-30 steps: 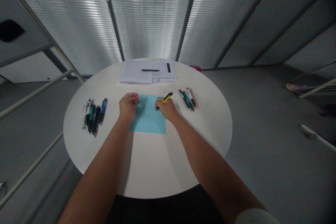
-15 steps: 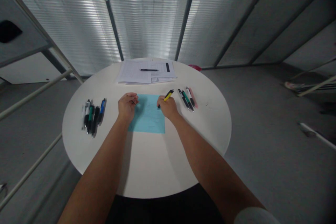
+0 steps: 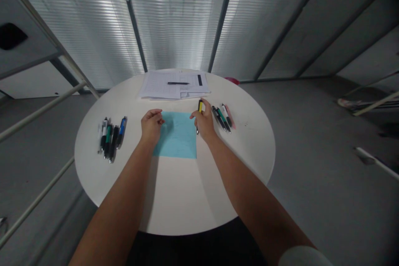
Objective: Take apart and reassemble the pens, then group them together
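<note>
A light blue sheet of paper [image 3: 177, 139] lies on the white round table, with faint marks on it. My left hand [image 3: 151, 125] rests at the sheet's upper left edge, its fingers loosely bent and apart, with nothing visible in them. Over the sheet's upper right edge, my right hand [image 3: 204, 120] holds a yellow and black pen [image 3: 200, 106] between its fingers. The pen's silver tip points toward me, and its middle is partly hidden by the fingers.
Several pens [image 3: 110, 139] lie in a group at the left of the table [image 3: 174, 199]. More pens [image 3: 222, 117] lie right of my right hand beside a pink strip [image 3: 230, 117]. At the back, a black pen [image 3: 177, 83] tops stacked papers [image 3: 158, 90].
My right hand has turned the yellow pen more upright and shifted slightly right, its fingers spreading along the pen. The left hand and the blue sheet have barely moved.
</note>
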A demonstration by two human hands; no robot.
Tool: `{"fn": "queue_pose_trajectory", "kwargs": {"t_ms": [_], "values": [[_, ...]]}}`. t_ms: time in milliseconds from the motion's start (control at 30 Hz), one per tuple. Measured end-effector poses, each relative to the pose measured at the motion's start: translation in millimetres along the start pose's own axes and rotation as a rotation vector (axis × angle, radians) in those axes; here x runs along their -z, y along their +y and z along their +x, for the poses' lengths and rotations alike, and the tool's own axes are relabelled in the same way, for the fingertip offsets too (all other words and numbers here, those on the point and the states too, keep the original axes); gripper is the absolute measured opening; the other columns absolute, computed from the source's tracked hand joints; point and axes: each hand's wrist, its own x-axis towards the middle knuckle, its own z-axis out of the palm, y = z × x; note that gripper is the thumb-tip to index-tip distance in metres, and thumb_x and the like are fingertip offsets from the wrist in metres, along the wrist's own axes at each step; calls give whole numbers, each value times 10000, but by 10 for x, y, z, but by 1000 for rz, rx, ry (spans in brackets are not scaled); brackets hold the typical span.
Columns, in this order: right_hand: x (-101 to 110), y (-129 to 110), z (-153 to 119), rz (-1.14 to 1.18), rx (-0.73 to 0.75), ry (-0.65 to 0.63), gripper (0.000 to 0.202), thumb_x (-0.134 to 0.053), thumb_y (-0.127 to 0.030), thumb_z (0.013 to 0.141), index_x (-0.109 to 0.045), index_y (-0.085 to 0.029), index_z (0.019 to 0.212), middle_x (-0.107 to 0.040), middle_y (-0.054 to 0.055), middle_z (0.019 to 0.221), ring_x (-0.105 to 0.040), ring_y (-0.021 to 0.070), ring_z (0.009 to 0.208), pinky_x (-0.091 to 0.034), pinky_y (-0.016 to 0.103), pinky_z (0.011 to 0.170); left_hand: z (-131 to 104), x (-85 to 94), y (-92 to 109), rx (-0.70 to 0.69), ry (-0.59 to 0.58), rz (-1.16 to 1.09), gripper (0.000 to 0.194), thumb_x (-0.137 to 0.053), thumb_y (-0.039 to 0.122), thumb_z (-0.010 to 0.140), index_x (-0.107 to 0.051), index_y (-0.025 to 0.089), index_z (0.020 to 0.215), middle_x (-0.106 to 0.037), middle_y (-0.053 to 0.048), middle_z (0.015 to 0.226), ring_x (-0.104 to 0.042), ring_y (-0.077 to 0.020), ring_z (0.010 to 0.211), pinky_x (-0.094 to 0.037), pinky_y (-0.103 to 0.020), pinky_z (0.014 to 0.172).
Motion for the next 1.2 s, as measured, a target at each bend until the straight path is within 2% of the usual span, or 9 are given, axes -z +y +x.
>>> {"fn": "queue_pose_trajectory", "kwargs": {"t_ms": [67, 167, 367, 500, 567, 967, 1100, 1200], "values": [[-8, -7, -8, -28, 13, -9, 605, -512, -214, 750, -388, -268, 1340, -563, -86, 625, -333, 74, 405, -264, 210, 430, 3, -1, -10, -6, 6, 12, 185, -629, 87, 552, -658, 170, 714, -524, 19, 606, -465, -81, 513, -392, -240, 532], [-15, 3, 2, -68, 25, -44, 471, -479, -281, 822, -459, -250, 1291, -532, -73, 591, -337, 77, 415, -280, 211, 446, 6, -6, -11, -3, 22, 35, 173, -615, 85, 559, -652, 175, 702, -524, 18, 613, -455, -77, 505, -374, -236, 512], [-9, 52, 29, -96, -2, -64, 367, -484, -265, 812, -489, -259, 1179, -450, -92, 536, -372, 90, 423, -279, 202, 449, -6, -8, 1, -21, 11, 65, 168, -599, 88, 571, -644, 178, 706, -527, 18, 641, -452, -71, 514, -380, -237, 525], [-12, 40, 14, -126, 35, -75, 204, -480, -339, 846, -530, -247, 1020, -440, -82, 550, -370, 88, 449, -283, 199, 462, -5, -4, -6, -22, 8, 70, 171, -597, 98, 566, -646, 175, 711, -524, 21, 637, -454, -69, 516, -387, -236, 530], [-18, 37, 11, -135, 54, -56, 189, -476, -365, 857, -542, -239, 982, -438, -78, 557, -376, 88, 466, -293, 198, 474, 1, 1, -13, -24, 5, 68, 175, -602, 101, 566, -652, 175, 717, -525, 23, 637, -456, -68, 515, -393, -236, 534], [-27, -21, -27, -218, 81, -62, 362, -460, -262, 823, -579, -237, 1163, -429, -75, 589, -421, 102, 522, -362, 222, 535, 9, 5, -31, -27, 22, 93, 134, -620, 102, 613, -641, 185, 716, -513, 27, 587, -459, -67, 488, -396, -233, 519], [-15, -43, -43, -330, 107, -47, 523, -468, -156, 742, -523, -252, 1253, -462, -50, 687, -430, 109, 558, -393, 242, 567, 13, 5, -34, -23, 14, 95, 127, -614, 111, 621, -646, 193, 713, -493, 35, 551, -447, -70, 481, -397, -229, 516], [0, -60, -58, -470, 112, -8, 657, -446, -118, 717, -414, -265, 1357, -529, -22, 772, -493, 132, 613, -425, 274, 627, 13, 1, -28, -12, 16, 103, 120, -613, 108, 630, -642, 190, 713, -479, 36, 532, -449, -72, 479, -393, -229, 516]]}}
